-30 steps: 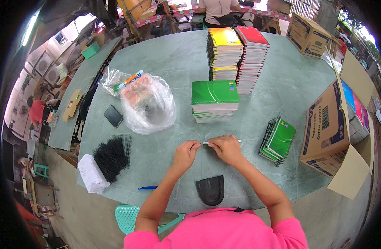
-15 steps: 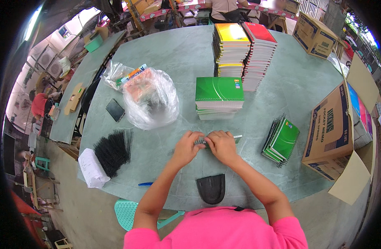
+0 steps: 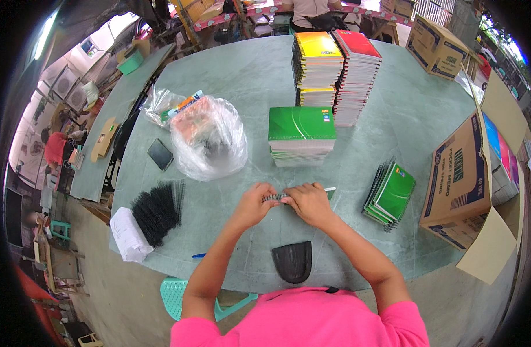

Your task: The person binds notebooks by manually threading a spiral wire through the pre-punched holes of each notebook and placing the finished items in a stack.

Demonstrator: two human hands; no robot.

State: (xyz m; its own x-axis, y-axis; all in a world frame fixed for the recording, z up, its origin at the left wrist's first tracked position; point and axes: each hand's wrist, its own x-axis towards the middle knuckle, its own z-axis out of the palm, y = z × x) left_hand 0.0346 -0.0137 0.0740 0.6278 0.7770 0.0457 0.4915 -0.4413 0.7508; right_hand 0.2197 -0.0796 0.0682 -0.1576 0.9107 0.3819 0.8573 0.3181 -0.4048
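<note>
Between my two hands stretches a dark wire coil (image 3: pixel 274 198), the kind that binds notebooks. The fingers of my left hand (image 3: pixel 256 205) are closed on its left part. My right hand (image 3: pixel 309 203) is bent over the coil's right end, thumb and fingers pressed together there. From behind its knuckles peeks the edge of a small green notebook (image 3: pixel 331 192), mostly covered by the hand. Just beyond my hands stands a stack of green notebooks (image 3: pixel 302 124). To the right lies a smaller group of coil-bound green notebooks (image 3: pixel 394 194).
Black coils (image 3: pixel 156 213) lie at the left beside a white paper bundle (image 3: pixel 128 236). A plastic bag (image 3: pixel 210 144), a phone (image 3: pixel 160 154), yellow notebooks (image 3: pixel 318 46) and red notebooks (image 3: pixel 358 45) stand farther off. An open carton (image 3: pixel 459 179) is at right; a black curved pad (image 3: pixel 292 262) lies near me.
My hands have shifted slightly, with the left a little farther from the right, and more of the coil shows between them. The whole view has moved a little.
</note>
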